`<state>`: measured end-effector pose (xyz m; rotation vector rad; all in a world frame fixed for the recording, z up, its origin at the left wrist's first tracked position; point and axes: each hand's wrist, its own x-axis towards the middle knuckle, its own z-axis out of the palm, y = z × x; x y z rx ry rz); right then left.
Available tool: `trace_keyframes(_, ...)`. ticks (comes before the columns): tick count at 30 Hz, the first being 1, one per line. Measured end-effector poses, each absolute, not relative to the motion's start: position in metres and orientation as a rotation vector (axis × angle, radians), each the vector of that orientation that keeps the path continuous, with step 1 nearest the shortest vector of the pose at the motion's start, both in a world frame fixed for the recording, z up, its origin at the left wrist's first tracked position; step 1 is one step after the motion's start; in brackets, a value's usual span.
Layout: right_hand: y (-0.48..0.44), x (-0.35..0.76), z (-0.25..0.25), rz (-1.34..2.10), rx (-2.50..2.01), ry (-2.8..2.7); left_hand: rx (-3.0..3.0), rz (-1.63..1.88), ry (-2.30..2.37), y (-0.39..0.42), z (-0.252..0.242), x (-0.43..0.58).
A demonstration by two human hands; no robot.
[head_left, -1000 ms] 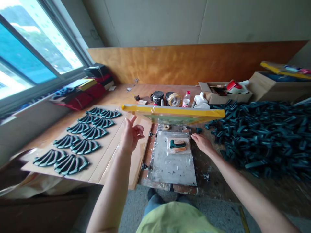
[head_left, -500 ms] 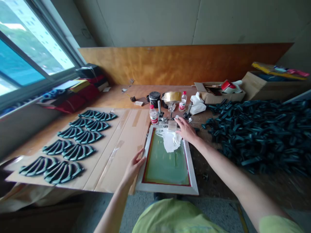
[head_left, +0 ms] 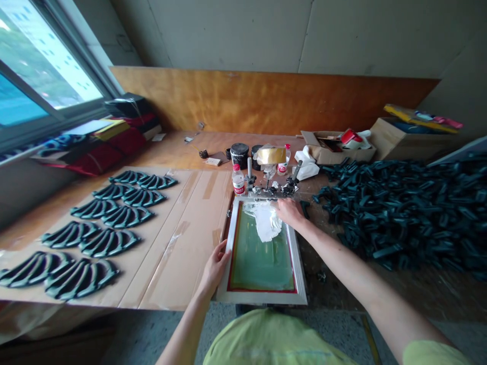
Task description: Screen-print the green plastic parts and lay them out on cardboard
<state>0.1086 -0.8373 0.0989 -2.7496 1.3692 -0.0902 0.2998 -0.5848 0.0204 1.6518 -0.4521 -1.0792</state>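
Head view: screen frame [head_left: 302,258] lies between both hands, lengthwise to the body. Left hand [head_left: 216,261] has fingers at its left rim, probably to steady it; grip or mere rest, can't make out. Right hand [head_left: 289,211] is curled over the far right corner, fingertips hidden; can't say if it holds anything. White paste [head_left: 267,223] sits on the green mesh [head_left: 258,268] just beside the right hand, likely kept at that end for easy reach. Clamps [head_left: 272,190] just beyond the right hand seem to anchor the frame's far edge. Left of the left hand, fan-shaped pieces [head_left: 108,248] lie in rows on cardboard [head_left: 198,228], probably for order. Dark green pile [head_left: 399,213], right of the right hand, looks loosely heaped, within reach.
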Motion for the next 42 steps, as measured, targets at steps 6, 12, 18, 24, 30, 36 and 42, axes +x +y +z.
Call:
trace_keyframes(6, -0.812, 0.104, 0.077, -0.212, -2.818, 1.041, 1.621, -1.112, -0.491, -0.583, 0.015, 0.3)
trace_keyframes(12, -0.79, 0.068, 0.09, -0.161, -2.907, 0.468, 1.615, -1.123, -0.46, -0.582, 0.014, 0.301)
trace_keyframes(18, -0.807, 0.074, 0.096, -0.212, -2.795, 0.507, 1.612, -1.098, -0.442, -0.583, 0.019, 0.298)
trace_keyframes(24, -0.784, 0.071, 0.074, -0.413, -2.851, 0.543, 1.586, -1.125, -0.434, -0.581, 0.025, 0.298)
trace_keyframes(30, -0.806, 0.078, 0.1, -0.408, -2.716, 0.661, 1.571, -1.154, -0.379, -0.583, 0.045, 0.295)
trace_keyframes(36, -0.861, 0.116, 0.133, -0.402, -2.643, 1.07, 1.494, -1.221, -0.389, -0.584, 0.1, 0.301)
trace_keyframes(42, -0.879, 0.053, 0.114, -0.726, -2.357, 1.46, 1.401, -0.996, -0.549, -0.619, 0.16, 0.318)
